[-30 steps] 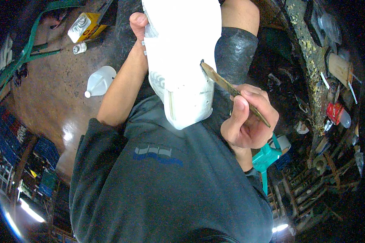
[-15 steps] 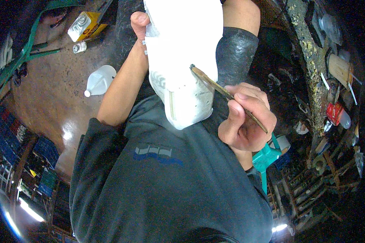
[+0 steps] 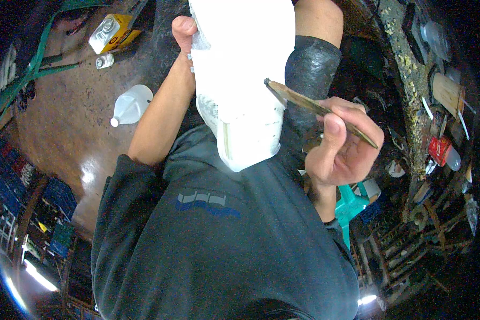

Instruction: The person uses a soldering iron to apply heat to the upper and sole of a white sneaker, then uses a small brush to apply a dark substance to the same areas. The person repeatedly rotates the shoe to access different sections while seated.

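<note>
A bright white shoe (image 3: 240, 101) lies over my lap, its rounded heel end toward my belly. Strong glare hides much of its surface. At its far left edge is my left hand (image 3: 184, 32), thumb bent against the side; the other fingers are hidden behind it. My right hand (image 3: 348, 144) pinches a thin wooden stick (image 3: 317, 108) between thumb and fingers. The stick's dark tip is over the right part of the shoe; whether it touches, I cannot tell.
On the brown floor at left lie a translucent jug (image 3: 133, 105), a small clear bottle (image 3: 104, 61) and a yellow-and-silver can (image 3: 111, 34). A teal plastic stool (image 3: 349, 205) stands behind my right forearm. A rough ledge (image 3: 402, 69) and clutter, including a red packet (image 3: 440, 149), fill the right.
My right hand has moved right and slightly up, carrying the stick's tip toward the right edge of the shoe. The left hand and shoe stay nearly still.
</note>
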`<state>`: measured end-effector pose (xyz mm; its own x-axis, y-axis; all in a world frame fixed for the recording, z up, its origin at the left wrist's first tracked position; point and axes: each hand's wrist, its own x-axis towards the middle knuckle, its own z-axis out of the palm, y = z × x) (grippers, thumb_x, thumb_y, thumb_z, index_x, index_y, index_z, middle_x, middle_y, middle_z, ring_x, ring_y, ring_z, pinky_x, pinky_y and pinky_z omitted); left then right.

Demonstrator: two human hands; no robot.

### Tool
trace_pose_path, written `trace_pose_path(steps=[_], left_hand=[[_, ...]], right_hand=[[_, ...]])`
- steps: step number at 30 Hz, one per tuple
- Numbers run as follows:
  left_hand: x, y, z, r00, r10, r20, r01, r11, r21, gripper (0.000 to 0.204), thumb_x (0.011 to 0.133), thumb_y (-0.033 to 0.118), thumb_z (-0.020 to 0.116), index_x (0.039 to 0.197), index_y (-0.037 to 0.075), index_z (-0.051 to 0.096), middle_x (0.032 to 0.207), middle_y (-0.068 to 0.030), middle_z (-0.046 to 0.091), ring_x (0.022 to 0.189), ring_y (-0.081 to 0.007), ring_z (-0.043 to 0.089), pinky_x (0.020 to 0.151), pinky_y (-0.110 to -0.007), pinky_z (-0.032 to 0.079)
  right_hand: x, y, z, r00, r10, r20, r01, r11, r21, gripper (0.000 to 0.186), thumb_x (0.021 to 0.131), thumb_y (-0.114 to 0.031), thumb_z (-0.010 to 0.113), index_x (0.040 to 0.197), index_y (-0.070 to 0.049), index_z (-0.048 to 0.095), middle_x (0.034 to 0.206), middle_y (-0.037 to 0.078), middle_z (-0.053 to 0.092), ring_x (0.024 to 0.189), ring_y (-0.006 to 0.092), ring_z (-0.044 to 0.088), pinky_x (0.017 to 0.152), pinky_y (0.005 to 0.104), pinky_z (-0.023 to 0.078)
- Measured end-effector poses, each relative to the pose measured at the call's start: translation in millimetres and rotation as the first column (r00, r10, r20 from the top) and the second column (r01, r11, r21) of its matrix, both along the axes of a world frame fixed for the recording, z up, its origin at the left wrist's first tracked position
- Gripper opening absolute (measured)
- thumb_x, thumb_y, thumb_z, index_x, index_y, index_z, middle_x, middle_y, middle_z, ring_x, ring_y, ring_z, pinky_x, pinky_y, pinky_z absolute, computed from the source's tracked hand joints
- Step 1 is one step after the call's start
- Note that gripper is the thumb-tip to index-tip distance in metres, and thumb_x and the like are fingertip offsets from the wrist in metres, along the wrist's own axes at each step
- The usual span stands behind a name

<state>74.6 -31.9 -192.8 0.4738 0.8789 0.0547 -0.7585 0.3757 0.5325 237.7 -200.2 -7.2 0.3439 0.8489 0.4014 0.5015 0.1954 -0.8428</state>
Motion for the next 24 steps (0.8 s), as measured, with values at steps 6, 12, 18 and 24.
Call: trace_pose_path(steps=[6, 12, 18, 24], left_hand=[[-1.5, 1.6, 1.1, 1.0, -0.025, 0.001, 0.025, 1.0, -0.003, 0.084, 0.104, 0.057, 0.062, 0.164, 0.003, 0.041, 0.157, -0.018, 0.057, 0.139, -0.0295, 0.06, 0.116, -0.043, 0.053], [-1.1, 1.5, 2.8, 0.999, -0.046, 0.005, 0.046, 0.999, -0.006, 0.085, 0.102, 0.055, 0.063, 0.164, 0.003, 0.041, 0.157, -0.0188, 0.057, 0.138, -0.0304, 0.061, 0.115, -0.044, 0.053], [-2.1, 1.0, 4.0, 0.998, -0.057, 0.003, 0.057, 0.998, -0.006, 0.086, 0.1, 0.054, 0.064, 0.164, 0.002, 0.041, 0.156, -0.0196, 0.058, 0.138, -0.0312, 0.062, 0.115, -0.044, 0.053], [-1.7, 0.0, 3.4, 0.998, -0.067, 0.014, 0.067, 0.998, -0.014, 0.087, 0.098, 0.053, 0.066, 0.164, 0.002, 0.041, 0.155, -0.0203, 0.058, 0.137, -0.032, 0.062, 0.115, -0.045, 0.054]], right_hand=[[-1.1, 13.7, -13.4, 0.983, -0.165, -0.084, 0.165, 0.986, -0.006, 0.018, 0.107, 0.0, 0.064, 0.123, 0.006, 0.056, 0.107, 0.022, 0.073, 0.083, 0.0191, 0.07, 0.073, 0.0292, 0.059], [4.3, 44.7, -17.4, 0.968, -0.233, -0.089, 0.235, 0.972, 0.011, 0.02, 0.106, -0.001, 0.07, 0.12, 0.007, 0.059, 0.103, 0.019, 0.075, 0.073, 0.0153, 0.07, 0.07, 0.0261, 0.06], [-5.1, 53.6, -13.3, 0.96, -0.268, 0.075, 0.266, 0.963, 0.044, 0.024, 0.103, -0.001, 0.074, 0.119, 0.008, 0.059, 0.1, 0.018, 0.075, 0.069, 0.0139, 0.07, 0.063, 0.0241, 0.061], [-16.7, 45.2, -6.9, 0.904, -0.246, 0.349, 0.224, 0.969, 0.103, 0.024, 0.1, 0.004, 0.074, 0.118, 0.009, 0.059, 0.098, 0.019, 0.075, 0.066, 0.0142, 0.07, 0.058, 0.0247, 0.06]])
